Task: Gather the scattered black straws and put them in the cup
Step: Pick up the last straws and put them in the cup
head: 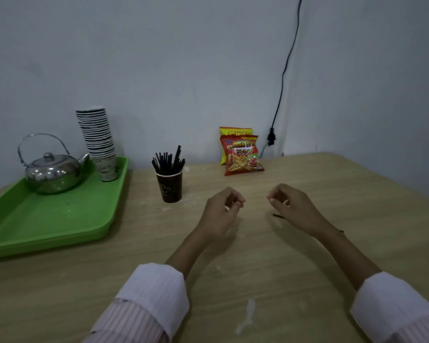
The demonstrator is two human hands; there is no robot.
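A dark paper cup (169, 186) stands on the wooden table (258, 280), left of centre, holding several black straws (169, 160) upright. One black straw (278, 216) lies flat on the table under my right hand; only its left tip and a bit past the wrist show. My right hand (291, 206) hovers over it with fingers curled and nothing visibly in them. My left hand (223, 210) is a little right of the cup, fingers loosely curled, and holds nothing.
A green tray (47, 226) at the left carries a steel teapot (51, 173) and a tall stack of paper cups (99, 142). Two snack bags (242, 154) lean on the wall behind. A black cable (282, 78) hangs down the wall.
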